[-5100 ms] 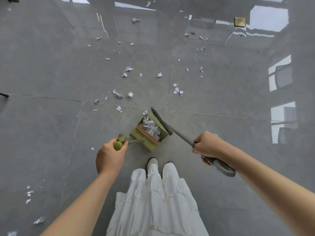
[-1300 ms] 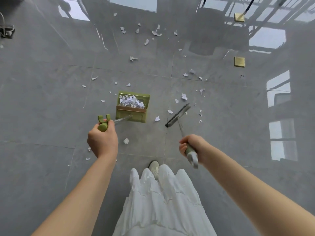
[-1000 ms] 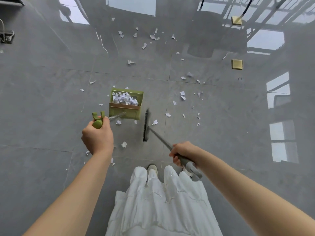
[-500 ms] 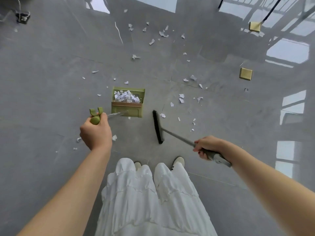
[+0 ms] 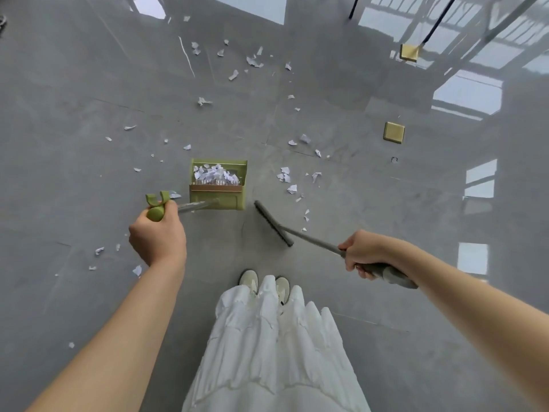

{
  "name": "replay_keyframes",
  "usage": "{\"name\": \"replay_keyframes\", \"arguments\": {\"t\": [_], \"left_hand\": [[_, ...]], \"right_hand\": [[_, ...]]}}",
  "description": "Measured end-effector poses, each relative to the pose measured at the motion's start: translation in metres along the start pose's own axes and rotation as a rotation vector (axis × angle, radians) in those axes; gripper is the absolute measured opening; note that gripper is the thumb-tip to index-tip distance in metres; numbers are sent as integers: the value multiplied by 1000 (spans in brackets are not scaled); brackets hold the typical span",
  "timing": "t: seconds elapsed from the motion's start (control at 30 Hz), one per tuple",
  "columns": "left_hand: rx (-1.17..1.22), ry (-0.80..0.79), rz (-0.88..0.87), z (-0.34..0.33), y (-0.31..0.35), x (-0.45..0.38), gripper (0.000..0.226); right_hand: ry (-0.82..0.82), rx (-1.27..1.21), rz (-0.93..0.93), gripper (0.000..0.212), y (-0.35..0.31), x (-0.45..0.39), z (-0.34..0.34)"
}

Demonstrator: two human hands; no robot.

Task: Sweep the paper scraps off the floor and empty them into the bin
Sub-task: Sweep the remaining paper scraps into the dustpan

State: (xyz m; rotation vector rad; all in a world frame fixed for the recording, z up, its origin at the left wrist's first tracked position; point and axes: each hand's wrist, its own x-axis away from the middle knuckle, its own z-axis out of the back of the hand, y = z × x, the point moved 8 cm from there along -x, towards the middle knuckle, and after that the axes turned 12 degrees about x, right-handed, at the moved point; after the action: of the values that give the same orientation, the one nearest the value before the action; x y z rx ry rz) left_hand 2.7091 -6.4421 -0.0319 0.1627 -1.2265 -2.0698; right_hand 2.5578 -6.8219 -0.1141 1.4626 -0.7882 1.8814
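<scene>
Ahead, dustpan (image 5: 218, 185) lies beyond left hand (image 5: 157, 236).

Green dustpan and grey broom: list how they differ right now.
The green long-handled dustpan is a box-shaped pan holding white paper scraps; the grey long-handled broom ends in a narrow dark brush strip carrying none. The dustpan is in the left hand, the broom in the right hand. The dustpan's handle top is forked, the broom's a plain grey sleeve. Both reach down to the grey tiled floor.
</scene>
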Motion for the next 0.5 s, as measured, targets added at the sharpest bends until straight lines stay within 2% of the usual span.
{"name": "replay_keyframes", "arguments": {"t": [0.13, 0.23, 0.37, 0.5], "left_hand": [[0, -35, -16, -18, 14, 10, 32], [9, -65, -1, -30, 23, 15, 37], [0, -81, -13, -44, 33, 21, 40], [18, -83, -46, -55, 40, 25, 31]], "right_hand": [[-106, 68, -68, 51, 25, 5, 0], [-98, 170, -111, 50, 47, 1, 7], [33, 306, -133, 29, 54, -1, 35], [214, 341, -119, 34, 45, -2, 64]]}}
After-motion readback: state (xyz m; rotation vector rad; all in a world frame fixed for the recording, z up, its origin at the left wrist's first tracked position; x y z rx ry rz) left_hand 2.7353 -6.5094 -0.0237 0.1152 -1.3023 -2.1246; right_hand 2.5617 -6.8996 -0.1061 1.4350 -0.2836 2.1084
